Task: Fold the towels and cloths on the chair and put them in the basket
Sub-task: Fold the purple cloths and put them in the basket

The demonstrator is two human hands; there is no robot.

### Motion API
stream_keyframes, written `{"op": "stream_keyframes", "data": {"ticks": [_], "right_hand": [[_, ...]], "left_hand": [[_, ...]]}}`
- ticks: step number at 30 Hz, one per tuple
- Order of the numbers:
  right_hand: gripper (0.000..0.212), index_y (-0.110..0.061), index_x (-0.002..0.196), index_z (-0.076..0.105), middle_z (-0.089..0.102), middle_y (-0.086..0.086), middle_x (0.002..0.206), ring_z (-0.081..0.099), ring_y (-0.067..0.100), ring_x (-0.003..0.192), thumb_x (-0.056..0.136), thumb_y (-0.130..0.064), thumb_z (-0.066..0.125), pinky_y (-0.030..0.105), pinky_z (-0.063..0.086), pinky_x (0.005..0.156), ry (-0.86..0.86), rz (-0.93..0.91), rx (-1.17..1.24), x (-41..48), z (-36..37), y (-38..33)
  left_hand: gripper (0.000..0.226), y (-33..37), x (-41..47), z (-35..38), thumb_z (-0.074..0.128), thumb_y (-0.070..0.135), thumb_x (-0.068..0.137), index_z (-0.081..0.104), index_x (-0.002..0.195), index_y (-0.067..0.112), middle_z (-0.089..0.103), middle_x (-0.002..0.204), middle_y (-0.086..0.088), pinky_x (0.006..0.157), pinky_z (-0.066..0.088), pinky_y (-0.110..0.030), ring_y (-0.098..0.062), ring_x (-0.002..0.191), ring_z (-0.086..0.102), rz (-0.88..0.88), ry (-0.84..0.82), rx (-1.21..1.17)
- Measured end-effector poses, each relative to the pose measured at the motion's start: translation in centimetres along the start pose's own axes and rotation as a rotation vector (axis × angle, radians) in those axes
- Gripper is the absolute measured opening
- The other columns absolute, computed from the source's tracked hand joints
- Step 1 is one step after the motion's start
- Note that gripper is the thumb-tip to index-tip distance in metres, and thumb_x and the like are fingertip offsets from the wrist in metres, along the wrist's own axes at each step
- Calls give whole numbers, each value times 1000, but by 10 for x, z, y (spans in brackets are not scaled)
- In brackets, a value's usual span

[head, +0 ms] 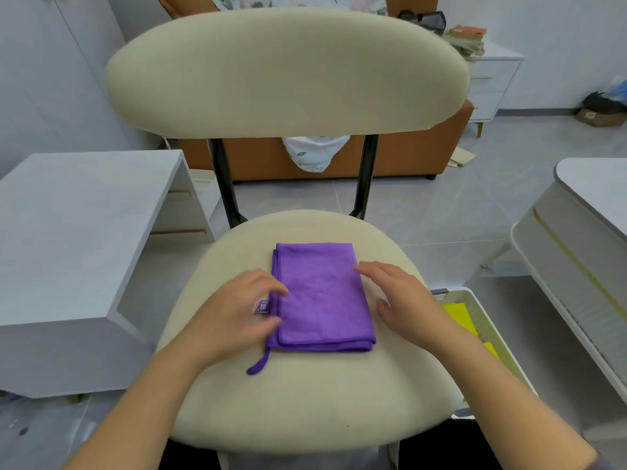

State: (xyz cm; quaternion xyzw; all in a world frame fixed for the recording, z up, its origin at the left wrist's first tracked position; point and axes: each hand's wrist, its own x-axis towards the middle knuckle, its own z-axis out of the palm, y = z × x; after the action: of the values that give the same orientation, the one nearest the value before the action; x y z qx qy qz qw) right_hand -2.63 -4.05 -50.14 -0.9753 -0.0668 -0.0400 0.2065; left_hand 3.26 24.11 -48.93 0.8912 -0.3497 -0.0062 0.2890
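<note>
Purple cloth (322, 300) folded into a neat layered rectangle, lying flat at the centre of the cream chair seat (305, 395); stacked edges show along its left side, with a small label (263, 306) and a hanging loop (259, 364) trailing from the near left corner. Left hand (234, 317) rests at the left edge, fingers loosely bent and touching the fabric (no firm grasp visible). Right hand (403, 300) lies just beside the right edge, fingers relaxed and spread. A basket (488, 334) right of the chair holds yellow cloths (461, 317).
</note>
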Motion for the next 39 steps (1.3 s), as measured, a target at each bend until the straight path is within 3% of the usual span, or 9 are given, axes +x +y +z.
{"op": "stream_keyframes", "data": {"ticks": [3,7,16,19,22,24,29,36,39], "right_hand": [[73,-21,141,43,38,-3,149,30,20,141,74,7,50,32,26,113,-47,-39,-26,-6,6,9],[74,-26,142,41,35,-9,150,25,16,143,75,-2,59,38,28,113,-28,-54,43,-6,12,12],[68,-29,140,42,31,-21,147,18,-3,139,78,-23,69,30,18,115,11,-146,190,3,31,5],[58,-28,133,53,38,-18,144,28,-1,137,77,-23,69,27,19,111,-2,-166,191,4,36,7],[52,-29,130,56,43,-13,143,31,2,136,79,-26,68,26,16,112,-45,-157,188,5,35,7],[51,-28,129,57,46,-10,142,34,4,135,80,-24,68,26,16,113,-44,-145,220,5,34,5],[48,-28,127,59,50,-14,136,39,6,134,79,-28,65,29,20,115,-21,-90,305,3,32,3],[42,-34,120,61,56,-18,127,49,1,124,78,-27,59,23,25,113,-6,30,477,0,21,-10],[40,-44,103,62,64,-25,105,57,-12,102,82,-12,53,9,40,91,63,115,599,-1,14,-17]], "left_hand": [[50,5,-8,12,62,60,68,59,109,32,56,109,20,89,37,-20,3,103,48,142,-174,91],[21,10,-4,31,51,39,81,66,89,27,63,87,15,80,35,-21,-7,80,58,201,21,228],[31,13,9,25,40,37,90,66,86,20,67,75,10,77,33,-16,-15,61,54,124,125,166],[29,15,4,21,45,45,84,66,86,26,67,75,16,79,30,-4,-7,72,56,54,145,63],[29,8,1,15,39,42,86,64,94,28,69,84,20,78,43,-19,-2,83,61,-104,250,-169],[29,-5,-1,11,40,27,87,64,105,24,70,96,18,80,45,-25,-11,91,64,-139,335,-59],[61,-28,-3,26,72,6,74,51,130,21,57,132,3,95,43,-31,-17,122,53,-21,156,199],[57,-15,5,34,45,18,77,41,134,25,51,138,5,102,33,-29,-5,132,38,135,100,187],[64,-18,4,39,46,8,76,39,136,27,47,142,9,107,29,-27,-3,136,32,140,109,171]]}}
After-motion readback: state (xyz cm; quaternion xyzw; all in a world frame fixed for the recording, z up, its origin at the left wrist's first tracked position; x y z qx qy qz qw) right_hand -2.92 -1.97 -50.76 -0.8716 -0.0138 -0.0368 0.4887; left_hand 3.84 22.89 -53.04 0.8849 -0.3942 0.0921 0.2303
